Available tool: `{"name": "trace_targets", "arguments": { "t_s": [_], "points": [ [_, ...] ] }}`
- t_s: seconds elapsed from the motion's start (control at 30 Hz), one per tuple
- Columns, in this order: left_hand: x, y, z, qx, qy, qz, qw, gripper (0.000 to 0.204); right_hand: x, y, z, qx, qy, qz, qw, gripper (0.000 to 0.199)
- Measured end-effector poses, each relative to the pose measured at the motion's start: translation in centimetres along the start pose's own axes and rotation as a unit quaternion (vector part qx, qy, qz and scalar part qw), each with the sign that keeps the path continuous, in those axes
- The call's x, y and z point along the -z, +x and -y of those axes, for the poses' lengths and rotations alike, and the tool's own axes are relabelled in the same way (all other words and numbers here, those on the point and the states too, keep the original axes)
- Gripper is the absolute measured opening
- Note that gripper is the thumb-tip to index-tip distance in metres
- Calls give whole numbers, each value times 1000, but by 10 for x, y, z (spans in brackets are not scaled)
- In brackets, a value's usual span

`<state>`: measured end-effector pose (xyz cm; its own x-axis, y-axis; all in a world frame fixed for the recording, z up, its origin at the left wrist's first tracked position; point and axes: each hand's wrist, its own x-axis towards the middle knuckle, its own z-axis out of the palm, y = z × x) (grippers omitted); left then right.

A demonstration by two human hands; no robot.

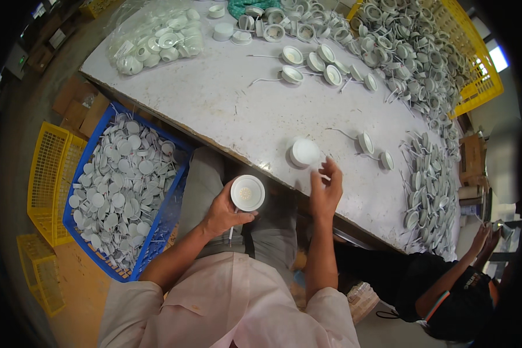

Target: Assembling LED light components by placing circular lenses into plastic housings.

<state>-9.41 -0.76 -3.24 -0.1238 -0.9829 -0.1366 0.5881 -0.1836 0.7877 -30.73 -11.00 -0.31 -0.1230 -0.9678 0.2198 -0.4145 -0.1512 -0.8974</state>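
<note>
While my seat faces the grey table (226, 110), stock sits on both flanks, so I log it left to right. At 9 o'clock from my lap: blue crate (78, 191) heaped with flat white round discs with thin leads, and yellow crates (46, 174) beside and below it, which look empty. At 11 o'clock, far edge of the table: clear bag (156, 37) of white ring housings, not opened as far as I can tell.

Left hand (223, 211): closed around a round white lamp housing (247, 192), held over my lap just off the near table edge, open face up; a pale yellowish centre shows inside the rim. A thin lead hangs below the palm.

Right hand (325, 188): fingers spread and loose, holding nothing. Fingertips are just beside a white round cap (304, 152) lying on the table at 12 o'clock from that hand; I cannot tell whether they touch it.

Judgement on progress: one unit in hand, its mating piece not yet on. At 1 to 3 o'clock, many white wired units (429, 191) lie in rows and heaps along the table's right edge and in a yellow basket (475, 69); whether those are finished or waiting I cannot tell. With the blue crate this full, I judge plenty of work remains.

At 4 o'clock, another person's arm (470, 255) is low beside the table.
</note>
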Motion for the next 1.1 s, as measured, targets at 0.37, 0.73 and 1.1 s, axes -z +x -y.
{"name": "trace_targets", "arguments": {
  "t_s": [0.37, 0.73, 1.1],
  "points": [
    [-2, -2, 1, 26, 73, -20, 997, 76, -7, 44, -33, -177, 129, 3, 976, 21],
    [-8, 12, 2, 0, 129, -4, 992, 71, 12, 14, -17, -230, 320, 31, 919, 14],
    [-14, 31, 6, 8, 64, 48, 997, 76, -2, -47, 15, 366, -150, 67, 916, 39]
  ]
}}
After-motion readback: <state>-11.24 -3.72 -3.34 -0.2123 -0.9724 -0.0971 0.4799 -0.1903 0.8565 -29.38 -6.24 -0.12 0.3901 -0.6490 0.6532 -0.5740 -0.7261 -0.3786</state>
